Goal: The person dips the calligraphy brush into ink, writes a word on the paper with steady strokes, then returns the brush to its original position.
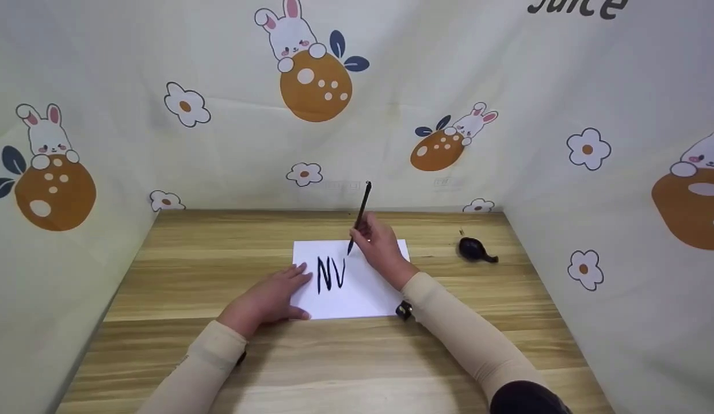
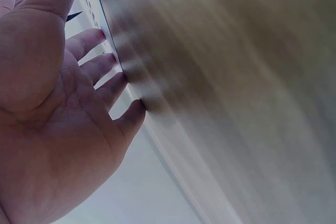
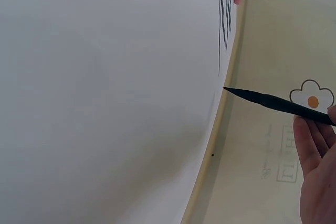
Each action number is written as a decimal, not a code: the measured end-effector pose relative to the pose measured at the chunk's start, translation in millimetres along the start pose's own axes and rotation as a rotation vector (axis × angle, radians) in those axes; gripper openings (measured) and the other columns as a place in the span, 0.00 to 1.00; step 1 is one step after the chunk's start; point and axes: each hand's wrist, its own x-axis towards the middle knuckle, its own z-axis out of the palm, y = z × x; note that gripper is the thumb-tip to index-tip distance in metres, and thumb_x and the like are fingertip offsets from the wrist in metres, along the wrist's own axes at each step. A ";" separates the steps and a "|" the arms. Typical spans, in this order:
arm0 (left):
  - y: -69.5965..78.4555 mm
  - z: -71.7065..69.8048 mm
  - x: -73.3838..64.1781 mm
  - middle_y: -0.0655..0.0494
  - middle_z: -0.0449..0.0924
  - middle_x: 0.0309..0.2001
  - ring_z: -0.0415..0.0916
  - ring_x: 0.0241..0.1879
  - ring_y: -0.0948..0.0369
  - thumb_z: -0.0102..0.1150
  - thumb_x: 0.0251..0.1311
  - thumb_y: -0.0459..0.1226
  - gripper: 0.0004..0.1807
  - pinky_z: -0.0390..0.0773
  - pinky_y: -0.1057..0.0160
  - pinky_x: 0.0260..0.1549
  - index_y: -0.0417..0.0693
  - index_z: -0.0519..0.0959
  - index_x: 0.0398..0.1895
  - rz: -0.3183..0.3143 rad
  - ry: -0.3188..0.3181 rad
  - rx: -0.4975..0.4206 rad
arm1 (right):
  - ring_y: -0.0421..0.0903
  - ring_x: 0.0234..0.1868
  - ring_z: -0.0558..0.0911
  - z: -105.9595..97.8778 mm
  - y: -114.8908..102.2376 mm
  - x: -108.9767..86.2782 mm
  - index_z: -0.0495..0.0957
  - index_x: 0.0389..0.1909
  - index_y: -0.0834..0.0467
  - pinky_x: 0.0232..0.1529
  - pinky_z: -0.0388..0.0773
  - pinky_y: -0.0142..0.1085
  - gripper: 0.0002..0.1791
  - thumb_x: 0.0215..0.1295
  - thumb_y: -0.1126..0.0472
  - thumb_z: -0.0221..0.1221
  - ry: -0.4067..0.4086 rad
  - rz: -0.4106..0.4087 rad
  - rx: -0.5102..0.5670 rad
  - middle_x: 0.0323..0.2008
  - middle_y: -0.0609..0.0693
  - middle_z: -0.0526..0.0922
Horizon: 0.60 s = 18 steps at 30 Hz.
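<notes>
A white sheet of paper [image 1: 357,299] lies on the wooden table, with "NV" in black brush strokes [image 1: 331,273] on its left half. My right hand [image 1: 385,247] pinches a dark writing brush [image 1: 360,215] between thumb and fingers, handle slanting up. In the right wrist view the pointed tip of the brush [image 3: 270,101] is close to the paper, just beyond the strokes. My left hand [image 1: 270,296] rests on the paper's left edge, fingers spread and thumb at the near left corner. Seen from the left wrist, the fingers [image 2: 97,68] reach straight to that edge.
A dark, rounded object with a curved stem [image 1: 474,250] lies on the table [image 1: 207,270] to the right of the paper. Pale cloth walls [image 1: 230,149] printed with rabbits, oranges and flowers stand behind and on both sides of the table.
</notes>
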 end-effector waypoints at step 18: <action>1.3 -0.5 1.2 0.38 0.55 0.87 0.54 0.85 0.37 0.78 0.65 0.57 0.53 0.57 0.32 0.81 0.41 0.66 0.85 -0.033 -0.026 0.004 | 0.46 0.42 0.90 2.5 1.9 -2.0 0.80 0.47 0.61 0.46 0.89 0.37 0.05 0.78 0.67 0.67 -0.029 0.026 -0.012 0.40 0.52 0.90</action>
